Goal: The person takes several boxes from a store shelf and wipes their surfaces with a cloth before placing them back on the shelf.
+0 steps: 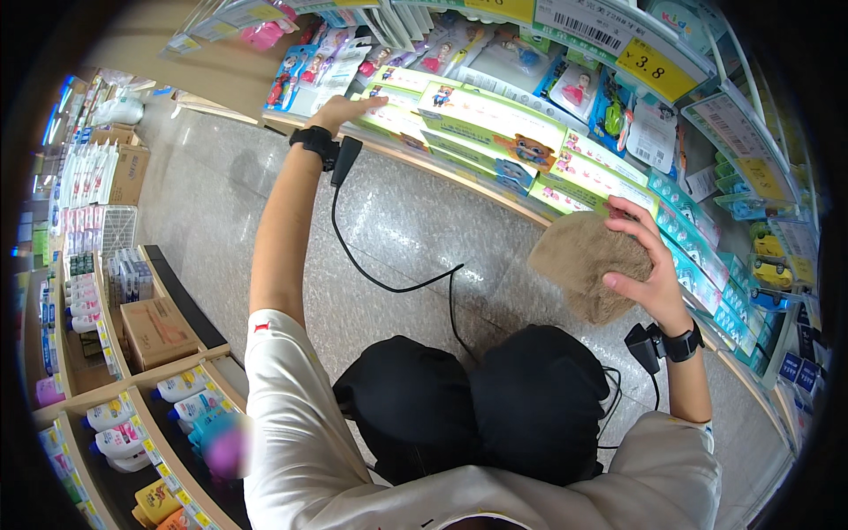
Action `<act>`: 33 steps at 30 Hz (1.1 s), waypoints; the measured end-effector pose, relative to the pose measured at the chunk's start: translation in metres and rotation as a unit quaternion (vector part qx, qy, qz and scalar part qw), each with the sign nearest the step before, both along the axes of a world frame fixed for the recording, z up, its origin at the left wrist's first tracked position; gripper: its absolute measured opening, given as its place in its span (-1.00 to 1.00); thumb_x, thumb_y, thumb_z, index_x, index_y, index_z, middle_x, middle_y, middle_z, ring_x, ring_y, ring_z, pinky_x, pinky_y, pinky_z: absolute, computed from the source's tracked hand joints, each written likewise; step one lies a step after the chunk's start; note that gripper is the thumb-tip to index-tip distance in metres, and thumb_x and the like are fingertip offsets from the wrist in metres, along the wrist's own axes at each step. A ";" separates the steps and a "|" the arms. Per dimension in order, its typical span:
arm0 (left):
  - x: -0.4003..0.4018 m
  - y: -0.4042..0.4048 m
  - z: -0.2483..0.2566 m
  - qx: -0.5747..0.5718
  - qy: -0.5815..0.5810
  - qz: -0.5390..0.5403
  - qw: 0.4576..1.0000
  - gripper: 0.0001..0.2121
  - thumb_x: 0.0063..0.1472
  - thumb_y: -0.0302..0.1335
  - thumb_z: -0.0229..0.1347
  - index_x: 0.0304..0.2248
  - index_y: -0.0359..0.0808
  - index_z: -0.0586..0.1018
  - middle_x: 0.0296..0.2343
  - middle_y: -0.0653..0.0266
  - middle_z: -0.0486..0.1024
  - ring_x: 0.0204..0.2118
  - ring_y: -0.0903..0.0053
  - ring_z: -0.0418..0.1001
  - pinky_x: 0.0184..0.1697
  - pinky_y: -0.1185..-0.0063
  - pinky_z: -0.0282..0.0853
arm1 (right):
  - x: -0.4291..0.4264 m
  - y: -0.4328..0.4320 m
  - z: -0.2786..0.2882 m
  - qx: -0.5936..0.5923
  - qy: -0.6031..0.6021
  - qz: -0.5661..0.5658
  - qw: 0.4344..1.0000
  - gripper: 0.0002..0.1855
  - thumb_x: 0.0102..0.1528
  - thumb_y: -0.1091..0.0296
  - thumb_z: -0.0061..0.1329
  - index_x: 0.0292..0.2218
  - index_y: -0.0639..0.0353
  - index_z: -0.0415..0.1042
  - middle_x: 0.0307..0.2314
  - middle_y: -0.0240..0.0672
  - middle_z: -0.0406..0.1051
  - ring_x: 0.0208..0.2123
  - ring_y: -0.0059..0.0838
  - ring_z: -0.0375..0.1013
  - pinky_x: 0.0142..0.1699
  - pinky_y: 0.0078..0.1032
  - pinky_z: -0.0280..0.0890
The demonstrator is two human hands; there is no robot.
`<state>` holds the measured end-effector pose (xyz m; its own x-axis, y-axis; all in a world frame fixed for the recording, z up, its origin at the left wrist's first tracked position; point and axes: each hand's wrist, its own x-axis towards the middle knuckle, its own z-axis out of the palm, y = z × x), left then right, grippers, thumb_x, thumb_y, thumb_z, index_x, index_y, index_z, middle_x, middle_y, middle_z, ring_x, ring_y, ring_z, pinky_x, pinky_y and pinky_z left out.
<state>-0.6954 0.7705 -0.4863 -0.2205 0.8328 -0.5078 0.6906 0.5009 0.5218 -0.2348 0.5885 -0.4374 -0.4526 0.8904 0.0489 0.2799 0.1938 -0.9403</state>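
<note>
In my right hand is a folded brown plush cloth, held beside the front edge of the lower shelf. My left hand reaches to the left end of a row of green-and-white toothpaste cartons, its fingers extended over a carton. Cartoon animals are printed on these boxes, which lie stacked along the shelf. Teal cartons continue the row to the right of the cloth. Behind the green boxes lie packaged children's toothbrushes.
Price tags run along the shelf edge above. Black cables hang from devices on both wrists. My bent knees are over the grey tiled floor. On the left, shelving holds bottles and a cardboard box.
</note>
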 end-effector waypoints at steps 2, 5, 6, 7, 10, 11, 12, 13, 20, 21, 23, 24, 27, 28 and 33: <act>-0.019 0.007 -0.005 0.004 0.021 0.026 0.999 -0.17 -0.23 0.11 0.19 -0.26 -0.63 0.42 -0.16 -0.21 0.28 -0.05 0.18 0.20 0.01 0.49 0.05 | 0.001 -0.002 0.000 -0.003 0.000 0.007 1.000 -0.40 -0.27 0.36 0.17 -0.13 0.17 0.33 0.00 -0.23 0.12 0.07 -0.29 0.09 0.14 -0.39 -0.04; -0.021 0.009 -0.006 -0.004 -0.002 -0.002 1.000 -0.20 -0.18 0.08 0.18 -0.25 -0.65 0.41 -0.17 -0.16 0.30 -0.07 0.24 0.23 -0.03 0.53 0.12 | 0.001 -0.005 0.003 -0.010 0.005 0.000 1.000 -0.37 -0.27 0.38 0.17 -0.10 0.16 0.29 -0.02 -0.25 0.13 0.06 -0.32 0.09 0.13 -0.41 -0.04; -0.016 0.008 -0.003 -0.004 -0.003 -0.004 1.000 -0.20 -0.18 0.08 0.18 -0.25 -0.65 0.41 -0.17 -0.16 0.30 -0.07 0.24 0.23 -0.03 0.53 0.12 | 0.001 -0.006 0.004 -0.016 0.009 -0.008 1.000 -0.34 -0.26 0.39 0.17 -0.08 0.15 0.26 -0.03 -0.25 0.14 0.05 -0.34 0.10 0.13 -0.42 -0.03; -0.011 0.007 0.000 0.006 -0.014 -0.004 1.000 -0.22 -0.17 0.04 0.19 -0.24 -0.65 0.40 -0.20 -0.10 0.32 -0.10 0.31 0.25 -0.07 0.54 0.15 | -0.001 -0.008 0.004 -0.017 0.008 -0.009 1.000 -0.34 -0.26 0.39 0.17 -0.08 0.15 0.26 -0.03 -0.25 0.14 0.05 -0.34 0.10 0.13 -0.42 -0.03; -0.010 -0.001 0.000 0.050 -0.044 -0.013 0.998 -0.28 -0.15 -0.03 0.20 -0.25 -0.63 0.40 -0.27 0.01 0.35 -0.19 0.42 0.29 -0.14 0.55 0.21 | -0.006 -0.011 0.004 -0.045 0.042 -0.018 0.998 -0.34 -0.25 0.43 0.15 -0.07 0.15 0.22 -0.05 -0.27 0.16 0.04 -0.38 0.11 0.13 -0.44 -0.03; -0.012 -0.003 0.000 0.082 -0.061 -0.025 0.994 -0.31 -0.14 -0.06 0.21 -0.26 -0.62 0.40 -0.31 0.06 0.37 -0.24 0.46 0.31 -0.17 0.54 0.23 | -0.007 -0.011 0.003 -0.019 0.018 0.005 1.000 -0.38 -0.23 0.45 0.14 -0.09 0.16 0.22 -0.06 -0.27 0.17 0.04 -0.38 0.11 0.13 -0.44 -0.03; -0.014 -0.004 -0.001 0.076 -0.060 -0.016 0.995 -0.40 -0.12 -0.10 0.21 -0.29 -0.54 0.42 -0.40 0.15 0.38 -0.34 0.56 0.30 -0.28 0.62 0.22 | -0.009 -0.011 0.003 0.006 -0.004 0.029 1.000 -0.41 -0.22 0.47 0.12 -0.11 0.16 0.23 -0.07 -0.27 0.18 0.03 -0.38 0.12 0.12 -0.44 -0.04; -0.004 -0.006 0.004 0.075 -0.065 -0.017 0.995 -0.40 -0.12 -0.10 0.21 -0.29 -0.54 0.42 -0.40 0.15 0.38 -0.34 0.56 0.30 -0.28 0.62 0.22 | -0.009 -0.012 0.004 0.005 -0.009 0.028 1.000 -0.41 -0.22 0.47 0.12 -0.11 0.16 0.23 -0.07 -0.27 0.18 0.03 -0.38 0.12 0.12 -0.44 -0.04; -0.004 -0.011 0.017 0.016 -0.114 0.007 0.993 -0.44 -0.03 -0.11 0.15 -0.21 -0.44 0.36 -0.41 0.22 0.36 -0.37 0.60 0.28 -0.43 0.64 0.20 | -0.021 -0.018 0.017 0.003 0.022 0.072 0.997 -0.58 -0.16 0.43 0.10 -0.21 0.17 0.31 -0.08 -0.24 0.19 0.02 -0.34 0.13 0.12 -0.41 -0.04; -0.003 -0.012 0.023 -0.004 -0.129 -0.007 0.992 -0.40 -0.02 -0.11 0.15 -0.16 -0.45 0.30 -0.34 0.18 0.35 -0.32 0.55 0.30 -0.36 0.62 0.23 | -0.021 -0.018 0.018 0.002 0.014 0.072 0.997 -0.67 -0.14 0.44 0.09 -0.27 0.19 0.35 -0.08 -0.23 0.20 0.02 -0.32 0.14 0.12 -0.40 -0.04; 0.001 -0.012 0.019 -0.024 -0.146 -0.023 0.989 -0.36 -0.01 -0.10 0.14 -0.11 -0.46 0.25 -0.28 0.14 0.33 -0.27 0.50 0.32 -0.30 0.60 0.27 | -0.017 -0.019 0.021 0.018 0.000 0.074 0.997 -0.77 -0.12 0.44 0.07 -0.35 0.21 0.38 -0.09 -0.22 0.21 0.00 -0.31 0.16 0.12 -0.39 -0.03; -0.008 -0.013 0.010 0.007 -0.101 -0.007 0.995 -0.32 0.01 -0.14 0.13 -0.05 -0.50 0.18 -0.19 0.06 0.30 -0.19 0.45 0.29 -0.18 0.53 0.22 | -0.019 -0.019 0.022 0.035 -0.004 0.082 0.996 -0.86 -0.11 0.44 0.06 -0.44 0.23 0.41 -0.10 -0.21 0.22 -0.01 -0.30 0.18 0.11 -0.38 -0.02; -0.022 -0.009 0.000 0.032 -0.108 0.021 0.993 -0.26 0.01 -0.19 0.14 0.02 -0.50 0.07 -0.07 -0.03 0.21 -0.05 0.39 0.20 -0.02 0.45 0.13 | -0.016 -0.023 0.019 0.024 0.017 0.072 0.997 -0.91 -0.05 0.45 0.01 -0.52 0.27 0.41 -0.14 -0.20 0.26 -0.05 -0.33 0.22 0.07 -0.38 0.06; -0.024 -0.008 0.000 0.026 -0.160 0.034 0.986 -0.23 0.00 -0.19 0.16 0.04 -0.47 0.04 -0.04 -0.03 0.15 0.01 0.37 0.13 0.02 0.43 0.08 | -0.014 -0.025 0.015 0.024 0.017 0.071 0.997 -0.91 -0.05 0.45 0.01 -0.52 0.27 0.41 -0.14 -0.20 0.26 -0.05 -0.33 0.22 0.07 -0.38 0.06; -0.014 -0.017 0.020 0.085 -0.215 0.069 0.970 -0.26 -0.05 -0.27 0.22 0.00 -0.43 0.07 -0.13 0.05 0.24 -0.01 0.39 0.19 0.02 0.48 0.13 | -0.004 -0.030 0.005 -0.097 0.090 -0.013 0.991 -0.85 0.03 0.46 -0.08 -0.55 0.29 0.37 -0.17 -0.19 0.28 -0.14 -0.45 0.26 -0.05 -0.43 0.19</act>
<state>-0.7093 0.7530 -0.4666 -0.1338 0.8899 -0.4361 0.3228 0.4552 0.8298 -0.2385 0.5582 -0.4321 -0.4287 0.9022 -0.0470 0.1077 -0.0006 -0.9942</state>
